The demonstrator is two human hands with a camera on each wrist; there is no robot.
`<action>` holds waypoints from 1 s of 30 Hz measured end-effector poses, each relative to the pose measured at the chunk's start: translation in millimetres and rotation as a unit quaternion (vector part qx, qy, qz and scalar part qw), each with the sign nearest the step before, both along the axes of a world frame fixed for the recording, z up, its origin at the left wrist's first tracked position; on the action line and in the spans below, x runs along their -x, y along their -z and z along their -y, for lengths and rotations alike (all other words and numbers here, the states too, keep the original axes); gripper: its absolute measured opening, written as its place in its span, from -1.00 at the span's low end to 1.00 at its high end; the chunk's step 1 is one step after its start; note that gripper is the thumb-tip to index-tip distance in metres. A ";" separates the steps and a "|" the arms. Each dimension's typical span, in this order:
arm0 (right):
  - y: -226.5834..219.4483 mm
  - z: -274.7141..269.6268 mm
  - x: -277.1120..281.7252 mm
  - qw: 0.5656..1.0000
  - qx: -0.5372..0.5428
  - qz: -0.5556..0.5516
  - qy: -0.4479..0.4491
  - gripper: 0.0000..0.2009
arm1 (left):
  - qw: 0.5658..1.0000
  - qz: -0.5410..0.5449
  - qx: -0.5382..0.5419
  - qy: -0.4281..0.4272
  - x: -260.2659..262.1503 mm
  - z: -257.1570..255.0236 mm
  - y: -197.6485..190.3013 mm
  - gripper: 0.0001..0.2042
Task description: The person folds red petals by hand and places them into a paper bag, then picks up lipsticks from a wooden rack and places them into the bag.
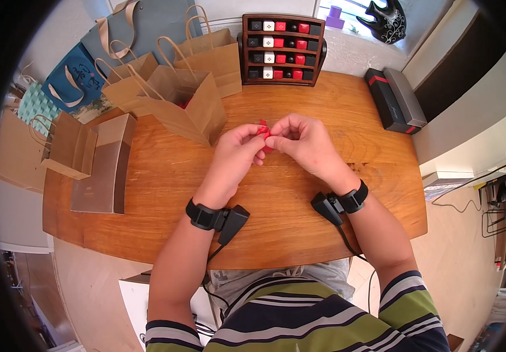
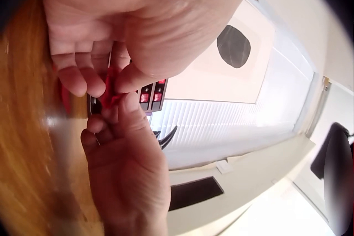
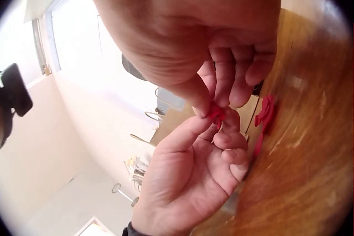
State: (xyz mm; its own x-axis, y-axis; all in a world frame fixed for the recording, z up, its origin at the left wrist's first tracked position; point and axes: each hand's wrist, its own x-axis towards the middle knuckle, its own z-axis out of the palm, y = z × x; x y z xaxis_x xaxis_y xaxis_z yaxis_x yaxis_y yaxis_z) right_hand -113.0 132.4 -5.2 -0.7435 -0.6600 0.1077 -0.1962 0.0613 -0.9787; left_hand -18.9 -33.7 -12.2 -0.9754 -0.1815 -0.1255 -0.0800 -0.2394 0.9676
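Note:
A small red ribbon is held over the middle of the wooden table. Thumb and fingers of my left hand pinch it from one side. From the other side my right hand pinches it too, and the fingertips of both hands nearly meet. In the right wrist view a knotted-looking bit of the ribbon shows between the fingertips, while more red ribbon appears beyond the fingers, near the tabletop. Fingers hide much of the ribbon in the left wrist view.
Brown paper bags stand at the back left, one with something red inside. A dark wooden rack of cubes is at the back. A flat brown box lies left; two long boxes lie at the right edge.

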 end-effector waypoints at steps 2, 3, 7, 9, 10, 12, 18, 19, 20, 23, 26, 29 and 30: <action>-1.1 -0.5 0.0 1.000 -0.006 -0.002 -0.003 -0.88 | 1.000 0.001 -0.009 0.002 -0.4 0.2 0.3 -0.80; -1.7 -0.8 0.0 1.000 -0.008 -0.004 -0.004 -0.88 | 1.000 0.001 -0.023 0.003 -0.5 0.9 0.7 -0.80; -3.5 -0.7 -1.1 1.000 -0.010 -0.003 -0.012 -0.87 | 0.998 0.002 -0.057 0.007 -1.0 3.3 0.9 -0.80; -3.2 -0.8 -0.5 1.000 0.000 0.012 -0.023 -0.87 | 0.998 0.005 -0.062 0.007 -1.5 3.6 -0.4 -0.80; -1.2 -0.7 0.7 0.999 0.013 0.024 -0.029 -0.86 | 0.998 0.007 -0.063 0.007 -1.6 3.6 -1.4 -0.80; 2.9 -0.7 4.0 0.997 0.040 0.049 -0.042 -0.85 | 0.998 0.008 -0.066 0.006 -1.3 4.2 -1.8 -0.80; 0.5 -3.1 6.6 0.997 0.030 0.050 -0.045 -0.84 | 0.999 0.000 -0.040 -0.005 -1.8 3.6 -3.5 -0.80; 0.0 -3.0 5.8 0.998 0.018 0.040 -0.036 -0.84 | 0.999 0.001 -0.031 -0.009 -1.3 3.0 -3.3 -0.80; -1.2 -3.0 4.5 0.999 0.005 0.030 -0.026 -0.84 | 1.000 0.002 -0.021 -0.013 -0.8 2.3 -3.3 -0.80; -6.0 -2.8 2.5 1.000 -0.012 0.020 -0.008 -0.84 | 1.000 0.000 0.008 -0.022 -1.9 -0.8 -6.2 -0.80; -6.4 -3.0 2.2 1.000 -0.016 0.014 -0.003 -0.84 | 0.999 0.002 0.029 -0.025 -1.5 -1.2 -6.2 -0.79; -3.2 -3.2 3.5 1.000 -0.015 0.008 0.000 -0.86 | 0.999 0.000 0.036 -0.025 -0.6 -1.3 -3.3 -0.79; -2.4 -3.2 3.9 1.000 -0.015 0.006 0.002 -0.86 | 0.999 0.000 0.037 -0.024 -0.7 -1.6 -4.0 -0.79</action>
